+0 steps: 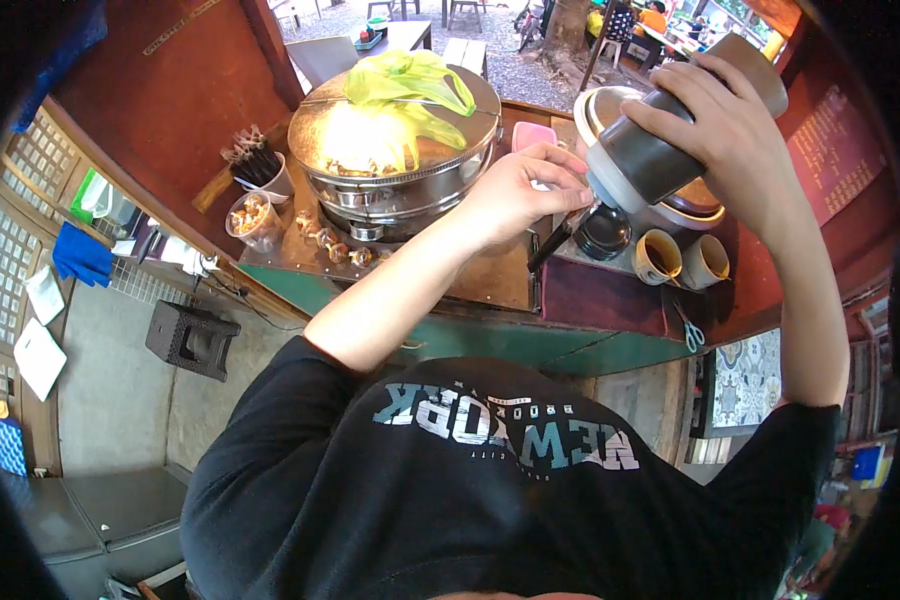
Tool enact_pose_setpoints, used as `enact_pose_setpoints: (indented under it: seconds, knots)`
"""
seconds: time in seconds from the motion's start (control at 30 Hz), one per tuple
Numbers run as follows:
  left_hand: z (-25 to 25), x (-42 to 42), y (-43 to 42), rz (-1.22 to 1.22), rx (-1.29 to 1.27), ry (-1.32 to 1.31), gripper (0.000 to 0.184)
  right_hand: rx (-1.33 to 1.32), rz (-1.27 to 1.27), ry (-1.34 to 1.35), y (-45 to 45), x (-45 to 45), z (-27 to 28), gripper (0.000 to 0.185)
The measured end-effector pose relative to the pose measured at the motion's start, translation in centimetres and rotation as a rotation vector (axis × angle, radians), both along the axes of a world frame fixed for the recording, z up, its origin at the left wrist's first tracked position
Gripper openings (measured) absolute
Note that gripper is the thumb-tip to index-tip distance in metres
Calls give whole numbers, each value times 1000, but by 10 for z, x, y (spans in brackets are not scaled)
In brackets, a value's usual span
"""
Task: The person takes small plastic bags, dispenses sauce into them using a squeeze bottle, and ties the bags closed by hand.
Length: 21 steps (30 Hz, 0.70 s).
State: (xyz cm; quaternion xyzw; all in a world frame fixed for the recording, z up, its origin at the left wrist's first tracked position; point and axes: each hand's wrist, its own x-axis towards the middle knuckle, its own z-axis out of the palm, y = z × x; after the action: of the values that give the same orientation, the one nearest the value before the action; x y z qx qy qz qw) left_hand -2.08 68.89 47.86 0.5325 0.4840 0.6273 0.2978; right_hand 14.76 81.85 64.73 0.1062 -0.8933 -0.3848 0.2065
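My right hand (pixel 715 125) is wrapped around a dark bottle (pixel 660 150) with a pale collar, tilted with its collar end down and to the left. Close to that end, my left hand (pixel 540 190) has thumb and fingers pinched together. Whatever is between them is too small to make out. Below the fingers a dark stick-like thing (pixel 553 245) slants over the counter. A black round lid or bowl (pixel 603 232) sits beneath the bottle. Two tan cups (pixel 657 257) with brown stains stand to its right.
A large steel pot (pixel 400 185) with a green plastic bag (pixel 410 85) on its lid stands left. Beside it are skewered balls (pixel 335 243), a plastic cup (pixel 254 222) of food and a cup of sticks (pixel 260 170). Scissors (pixel 690 328) hang at the counter's front edge.
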Motion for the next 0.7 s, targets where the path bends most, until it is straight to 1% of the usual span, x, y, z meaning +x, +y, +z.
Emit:
enact_pose_setpoints:
  seconds: [0.27,0.37,0.57,0.67,0.7]
  knots:
    - [-5,-1,3,17,10,46,15,-35,13,7,16,4,-11,53]
    - [-8,1,4,33,18,51,14,-44,55,44,15,5,-15,39]
    - [-9,3,4,73,1,109,13,-129,41,43,23,9,-26,45]
    - [-15,1,8,90,-4,155,12,-185,21,32,27,11,-32,57]
    - [-17,1,9,97,0,174,12,-200,23,38,27,11,-33,57]
